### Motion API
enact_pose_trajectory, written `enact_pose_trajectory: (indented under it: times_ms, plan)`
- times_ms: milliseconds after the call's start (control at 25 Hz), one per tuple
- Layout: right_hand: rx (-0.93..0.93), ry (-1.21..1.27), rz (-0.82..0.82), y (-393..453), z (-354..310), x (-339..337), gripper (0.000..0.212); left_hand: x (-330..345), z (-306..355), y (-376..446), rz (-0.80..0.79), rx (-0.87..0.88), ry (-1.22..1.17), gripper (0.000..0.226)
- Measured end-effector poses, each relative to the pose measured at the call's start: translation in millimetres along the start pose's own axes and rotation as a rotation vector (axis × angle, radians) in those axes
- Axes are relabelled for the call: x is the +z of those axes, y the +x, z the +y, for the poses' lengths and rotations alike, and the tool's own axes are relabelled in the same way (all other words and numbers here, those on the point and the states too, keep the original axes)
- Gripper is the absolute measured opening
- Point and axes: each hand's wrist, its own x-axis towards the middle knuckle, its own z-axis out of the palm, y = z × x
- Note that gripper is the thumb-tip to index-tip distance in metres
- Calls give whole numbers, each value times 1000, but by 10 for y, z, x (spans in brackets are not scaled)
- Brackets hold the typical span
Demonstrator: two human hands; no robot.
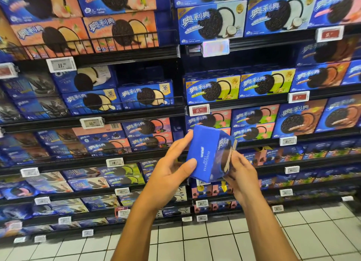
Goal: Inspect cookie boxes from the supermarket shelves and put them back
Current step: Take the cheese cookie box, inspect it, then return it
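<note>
On the far left, black metal supermarket shelves (125,55) carry stacked cardboard cookie boxes: peach-orange ones (121,31) on the upper tier behind a black wire rail (91,43), blue ones with a cream-filled cookie picture (145,95) on the tier below. White price tags (61,64) clip to the shelf edges all the way down. Lower left tiers hold smaller blue packets, too blurred to read.

In the near middle, the left hand (172,168) comes up from a bare forearm. Its thumb lies across the printed end panel of a blue rectangular cardboard cookie box (207,153), and its fingers reach up behind the box's left edge. The box is held off the shelves, tilted, end panel toward the camera, its cookie-printed face turned to the right. It hides part of the shelf row behind it.

The right hand (243,173) holds the box's lower right side, fingers curled against the printed face.

Farther right, shelves hold blue-and-white coconut-picture boxes (212,22) up top, yellow-green ones (214,88) mid-height, and orange-brown ones (300,117) beyond. Red-banded price tags (329,33) hang there. White tiled floor (214,239) runs below.
</note>
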Motion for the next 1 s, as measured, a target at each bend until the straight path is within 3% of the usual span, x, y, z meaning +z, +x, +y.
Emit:
enact_pose_trajectory:
  times_ms: [280,720,1000]
  plan:
    - [133,-38,-27,-113,123,74,28,164,-11,-3,29,36,66,54]
    - [-15,71,60,-165,-133,-68,14,-148,-178,-49,255,-62,-161,46]
    - [-50,102,67,-217,-262,-35,17,-234,-261,-71,330,-124,-236,42]
